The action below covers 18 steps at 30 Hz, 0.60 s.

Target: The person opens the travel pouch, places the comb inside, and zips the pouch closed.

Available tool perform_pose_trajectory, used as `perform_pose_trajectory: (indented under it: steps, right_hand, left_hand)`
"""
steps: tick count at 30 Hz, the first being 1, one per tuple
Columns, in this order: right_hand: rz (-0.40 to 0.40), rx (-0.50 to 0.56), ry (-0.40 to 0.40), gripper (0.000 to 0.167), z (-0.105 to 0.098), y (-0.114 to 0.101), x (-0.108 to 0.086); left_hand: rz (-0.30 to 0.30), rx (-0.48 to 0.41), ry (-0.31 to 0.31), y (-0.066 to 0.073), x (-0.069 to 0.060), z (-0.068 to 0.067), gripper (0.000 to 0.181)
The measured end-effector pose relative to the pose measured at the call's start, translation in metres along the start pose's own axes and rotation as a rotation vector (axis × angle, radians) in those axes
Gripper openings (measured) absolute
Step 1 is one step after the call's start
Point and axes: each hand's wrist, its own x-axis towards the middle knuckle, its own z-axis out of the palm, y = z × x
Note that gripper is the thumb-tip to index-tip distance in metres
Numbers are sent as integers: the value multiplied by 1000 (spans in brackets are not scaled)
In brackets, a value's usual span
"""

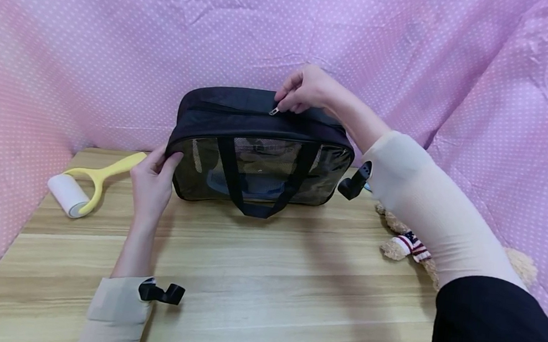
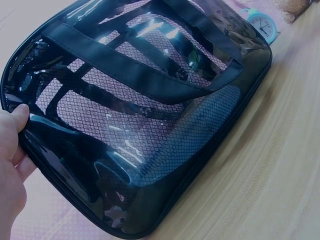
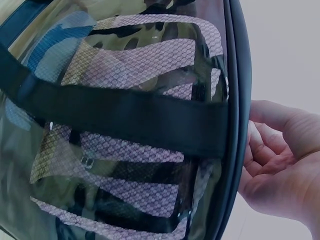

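Note:
A black zip bag [image 1: 258,127] with a see-through front panel and a hanging black strap handle [image 1: 256,210] stands upright on the table. My left hand [image 1: 152,183] grips its left side edge, thumb on the front. At the bag's top, my right hand [image 1: 310,88] pinches the metal zipper pull [image 1: 273,111], near the middle of the zip. Through the clear panel shows something bluish with a mesh look [image 2: 200,135], low inside the bag; its kind is unclear. The right wrist view shows the right hand [image 3: 285,155] beyond the top edge, its fingertips partly hidden.
On the left of the wooden table [image 1: 242,279] lies a lint roller [image 1: 71,194] with a yellow handle. A teddy bear [image 1: 396,248] in striped clothing lies at right, partly behind my right arm. A light-blue alarm clock [image 2: 262,27] stands past the bag's far end. Pink dotted cloth [image 1: 167,43] hangs behind.

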Motion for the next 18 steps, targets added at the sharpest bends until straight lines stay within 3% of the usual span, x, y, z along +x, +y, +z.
perform_pose_trajectory:
  steps: [18]
  right_hand:
    - [65, -17, -21, 31, -23, 15, -10]
  left_hand:
    - [9, 38, 5, 4, -1, -1, 23]
